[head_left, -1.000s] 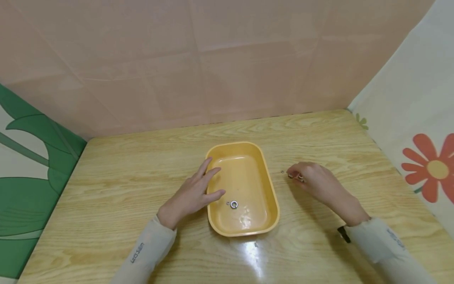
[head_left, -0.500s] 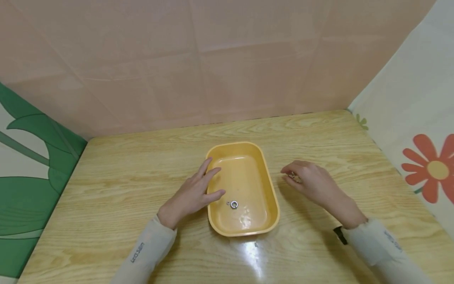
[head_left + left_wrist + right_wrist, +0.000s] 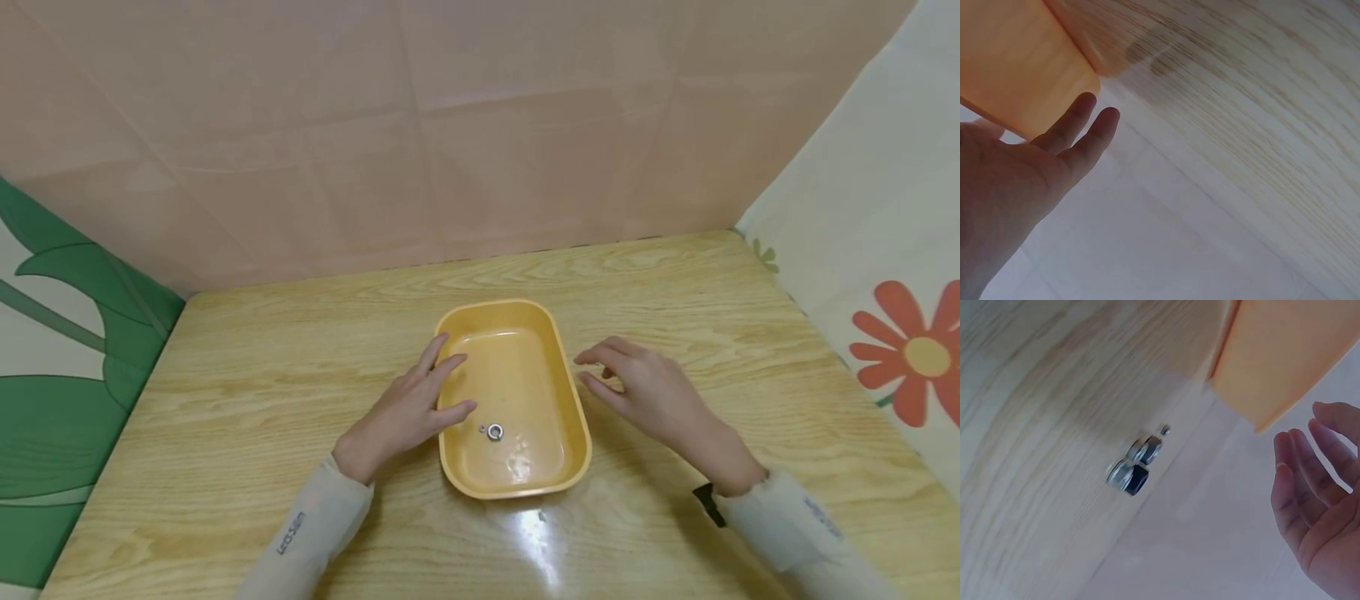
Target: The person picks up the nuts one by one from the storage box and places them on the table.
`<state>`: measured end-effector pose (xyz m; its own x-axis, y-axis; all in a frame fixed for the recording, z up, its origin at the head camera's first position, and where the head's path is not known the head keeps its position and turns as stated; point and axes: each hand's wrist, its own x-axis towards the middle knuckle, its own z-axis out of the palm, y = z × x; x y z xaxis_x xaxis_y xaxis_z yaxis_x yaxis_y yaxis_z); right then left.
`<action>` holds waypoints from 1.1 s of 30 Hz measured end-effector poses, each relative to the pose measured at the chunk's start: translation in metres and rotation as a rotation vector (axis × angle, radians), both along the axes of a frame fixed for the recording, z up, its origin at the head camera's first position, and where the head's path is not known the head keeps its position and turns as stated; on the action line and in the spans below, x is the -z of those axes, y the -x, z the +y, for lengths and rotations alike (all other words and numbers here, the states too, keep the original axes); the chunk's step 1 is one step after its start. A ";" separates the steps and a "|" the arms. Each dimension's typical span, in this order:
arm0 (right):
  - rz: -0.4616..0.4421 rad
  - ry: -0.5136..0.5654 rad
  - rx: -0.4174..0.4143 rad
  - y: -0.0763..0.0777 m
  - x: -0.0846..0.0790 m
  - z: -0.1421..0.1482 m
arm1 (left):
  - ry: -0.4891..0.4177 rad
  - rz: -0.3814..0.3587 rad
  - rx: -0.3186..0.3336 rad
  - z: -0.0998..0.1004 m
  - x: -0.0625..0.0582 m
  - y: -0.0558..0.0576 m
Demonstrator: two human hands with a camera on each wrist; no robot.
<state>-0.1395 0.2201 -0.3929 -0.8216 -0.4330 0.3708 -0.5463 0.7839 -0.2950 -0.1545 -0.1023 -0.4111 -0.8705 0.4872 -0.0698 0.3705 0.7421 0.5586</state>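
A yellow plastic tray [image 3: 570, 392] sits at mid-table. Inside it, near the lower left, lie a larger metal nut [image 3: 495, 432] and a tiny nut [image 3: 482, 429]. My left hand [image 3: 397, 412] has its fingers spread over the tray's left rim; contact with the rim is not clear. To the right of the tray, my right hand [image 3: 648, 383] hovers with thumb and fingers parted and loosely bent, holding nothing that shows. Several metal nuts [image 3: 1135, 465] lie together on the table in the right wrist view, apart from that hand; in the head view it mostly hides them.
Light wood-grain table [image 3: 285, 367] surrounds the tray. A pink cloth wall [image 3: 420, 150] closes off the back. Printed panels stand at both sides, with green leaves [image 3: 52, 433] on the left and a red flower [image 3: 922, 358] on the right.
My right hand has shifted left toward the tray, from above the nuts, and its thumb and fingers have parted. The left hand and the tray have stayed where they were.
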 end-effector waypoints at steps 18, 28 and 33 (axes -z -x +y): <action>0.058 0.050 -0.097 -0.006 0.003 -0.022 | 0.005 0.025 -0.001 0.001 0.001 0.000; 0.011 0.109 -0.178 -0.007 0.003 -0.035 | 0.006 0.010 -0.008 0.000 0.001 0.000; -0.018 0.112 -0.198 -0.008 0.004 -0.044 | -0.003 0.018 -0.010 0.000 0.001 -0.001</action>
<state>-0.1315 0.1756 -0.3966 -0.7318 -0.5432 0.4116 -0.6799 0.6242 -0.3850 -0.1536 -0.1024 -0.4116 -0.8765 0.4786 -0.0528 0.3731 0.7444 0.5538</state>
